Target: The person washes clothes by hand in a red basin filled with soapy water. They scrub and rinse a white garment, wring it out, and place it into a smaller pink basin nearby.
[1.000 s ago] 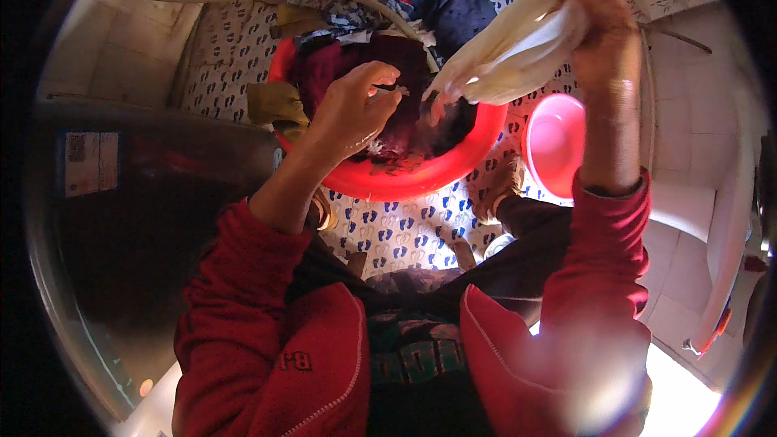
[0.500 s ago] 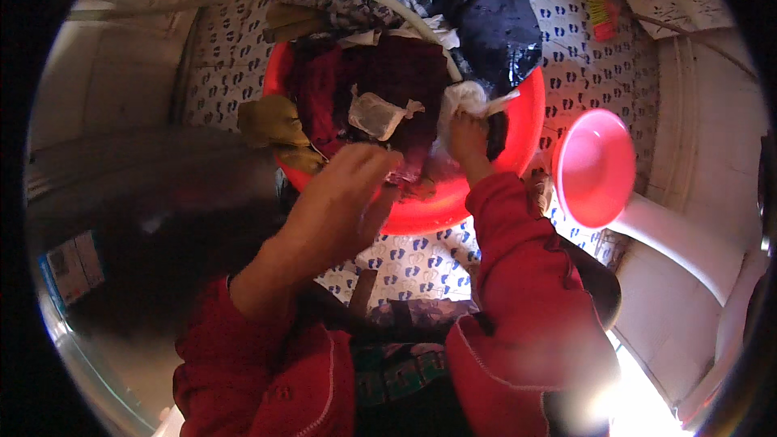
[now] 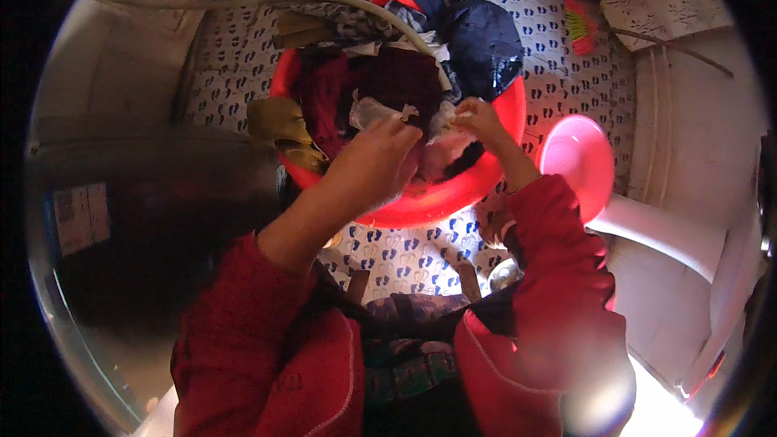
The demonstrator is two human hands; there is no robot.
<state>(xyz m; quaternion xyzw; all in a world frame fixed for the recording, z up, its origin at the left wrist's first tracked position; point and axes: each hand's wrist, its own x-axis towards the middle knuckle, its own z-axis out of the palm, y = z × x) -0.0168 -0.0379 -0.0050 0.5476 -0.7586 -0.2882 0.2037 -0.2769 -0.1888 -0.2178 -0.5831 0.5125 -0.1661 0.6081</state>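
Observation:
A red basin (image 3: 507,125) full of wet laundry stands on the floor before me. In it, dark maroon clothing (image 3: 324,89) lies under a crumpled whitish piece (image 3: 368,111), like a small mesh or plastic bag. Over its near edge is my left hand (image 3: 380,154), fingers bent together; what they hold, if anything, is hidden behind the hand. At the basin's right side my right hand (image 3: 479,123) pinches a thin wet white cloth (image 3: 445,133), which hangs toward the maroon clothing.
A beige hose (image 3: 356,3) arches over the basin. Black clothing (image 3: 486,36) bulges over its far right rim, olive cloth (image 3: 275,123) over the left. A pink bowl (image 3: 579,163) stands to the right beside a white pipe (image 3: 664,235). A dark glossy appliance (image 3: 146,210) stands left.
My right hand has lifted the white cloth, drawing back a little and turning. My left hand has moved right and up to the whitish piece, its fingers drawing together. The view has shifted slightly.

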